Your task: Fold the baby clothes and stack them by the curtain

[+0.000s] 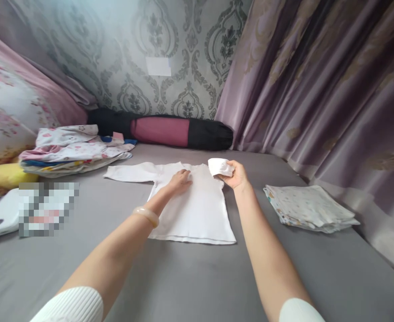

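Observation:
A small white long-sleeved shirt [197, 214] lies spread on the grey bed sheet, its hem toward me. Its left sleeve [130, 172] stretches out flat to the side. My left hand [181, 182] rests on the upper chest of the shirt, fingers laid loosely on the cloth. At the shirt's right shoulder, my right hand [236, 175] grips the other sleeve [219, 167], which is raised off the bed and bent back toward the collar. The fingertips of my right hand are partly hidden by the cloth.
Patterned folded cloths [311, 205] are stacked at the right. Folded printed clothes [73, 150] form a pile at the back left, near a yellow item [7, 174]. A white device [2, 212] lies at the left. A black-and-maroon long bag [160, 129] lines the wall.

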Demonstrator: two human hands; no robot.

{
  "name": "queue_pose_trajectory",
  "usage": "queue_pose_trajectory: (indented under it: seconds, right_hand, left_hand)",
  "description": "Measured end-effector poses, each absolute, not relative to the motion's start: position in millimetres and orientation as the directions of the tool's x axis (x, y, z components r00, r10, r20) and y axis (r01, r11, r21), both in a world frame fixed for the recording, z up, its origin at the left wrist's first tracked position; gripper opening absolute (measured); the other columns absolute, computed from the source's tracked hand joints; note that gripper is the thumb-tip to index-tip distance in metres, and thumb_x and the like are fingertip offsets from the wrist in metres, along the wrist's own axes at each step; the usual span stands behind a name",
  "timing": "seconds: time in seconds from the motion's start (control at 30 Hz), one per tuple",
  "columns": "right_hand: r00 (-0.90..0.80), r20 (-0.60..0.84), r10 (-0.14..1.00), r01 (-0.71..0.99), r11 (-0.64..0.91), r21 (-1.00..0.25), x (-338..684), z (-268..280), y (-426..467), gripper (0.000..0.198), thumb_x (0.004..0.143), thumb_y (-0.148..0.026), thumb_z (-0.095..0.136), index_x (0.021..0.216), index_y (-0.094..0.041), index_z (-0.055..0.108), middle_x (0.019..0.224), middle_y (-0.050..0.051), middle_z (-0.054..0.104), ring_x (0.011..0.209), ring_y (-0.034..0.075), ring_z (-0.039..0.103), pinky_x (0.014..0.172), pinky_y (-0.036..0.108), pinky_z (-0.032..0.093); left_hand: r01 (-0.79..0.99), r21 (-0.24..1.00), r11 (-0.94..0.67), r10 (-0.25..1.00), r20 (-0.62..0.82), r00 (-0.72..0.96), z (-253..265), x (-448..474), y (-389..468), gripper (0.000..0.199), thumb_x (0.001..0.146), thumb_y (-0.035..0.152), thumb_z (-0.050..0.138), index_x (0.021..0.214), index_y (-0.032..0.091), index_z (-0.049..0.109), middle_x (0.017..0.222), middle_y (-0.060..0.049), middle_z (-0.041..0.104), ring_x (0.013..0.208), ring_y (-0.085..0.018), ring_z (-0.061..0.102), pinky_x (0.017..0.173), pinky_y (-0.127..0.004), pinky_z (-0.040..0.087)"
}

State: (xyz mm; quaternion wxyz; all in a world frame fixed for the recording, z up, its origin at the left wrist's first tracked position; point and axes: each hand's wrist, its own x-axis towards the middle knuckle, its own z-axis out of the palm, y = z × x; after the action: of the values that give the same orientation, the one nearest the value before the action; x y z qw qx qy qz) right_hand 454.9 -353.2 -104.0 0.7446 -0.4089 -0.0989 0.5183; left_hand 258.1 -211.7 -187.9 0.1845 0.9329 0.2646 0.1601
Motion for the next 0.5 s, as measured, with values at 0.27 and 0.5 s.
queue_pose_trajectory:
  seconds: [0.27,0.5]
  right_hand:
    - [0.52,-0.421,0.743,-0.713,0.106,-0.693,422.9,-113.8,-333.5,0.018,0.075,-0.015,0.05,0.091,-0.015,0.058,0.075,0.005,0.068,0.074,0.022,0.066,0.066,0.04,0.056]
    - [0.557,-0.453,0.697,-0.724,0.14,-0.676,399.0,-125.0,-312.7,0.012,0.078,-0.014,0.049,0.086,-0.017,0.057,0.073,0.003,0.066,0.071,0.019,0.065,0.065,0.036,0.056]
  left_hand:
    - [0.427,0.345,-0.836,0.522,0.258,0.813,-191.5,225.6,-232.8,0.033,0.088,0.024,0.046,0.118,0.013,0.055,0.123,-0.018,0.058,0.119,-0.028,0.053,0.104,-0.042,0.042]
    - [0.399,0.374,-0.837,0.533,0.397,0.747,-196.4,220.9,-246.2,0.035,0.087,0.023,0.045,0.12,0.015,0.055,0.128,-0.017,0.058,0.121,-0.027,0.053,0.106,-0.043,0.041]
